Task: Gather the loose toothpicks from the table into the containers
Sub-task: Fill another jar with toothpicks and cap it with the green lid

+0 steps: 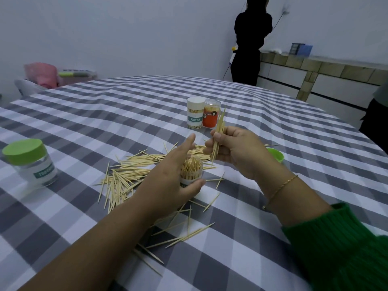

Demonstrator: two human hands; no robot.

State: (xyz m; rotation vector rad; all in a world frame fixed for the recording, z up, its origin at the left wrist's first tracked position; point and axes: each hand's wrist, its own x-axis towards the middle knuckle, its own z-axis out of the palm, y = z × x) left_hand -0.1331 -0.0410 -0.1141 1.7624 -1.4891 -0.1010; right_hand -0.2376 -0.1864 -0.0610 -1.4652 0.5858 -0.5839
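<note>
- My left hand (168,175) curls round the open container (191,172), thumb on its near side, steadying it on the desk (273,238).
- My right hand (237,152) pinches a bundle of toothpicks (218,135) upright, just above and beyond the container.
- Loose toothpicks (126,175) lie scattered under and to the left of my left hand.
- Risk, I think: the container looks nearly full, so the bundle may jam, splay and spill, or tip it.

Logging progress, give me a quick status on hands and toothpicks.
Right hand grips toothpick bundle. Left hand holds open container, part full. Loose toothpicks across tablecloth. Nothing blocking.
</note>
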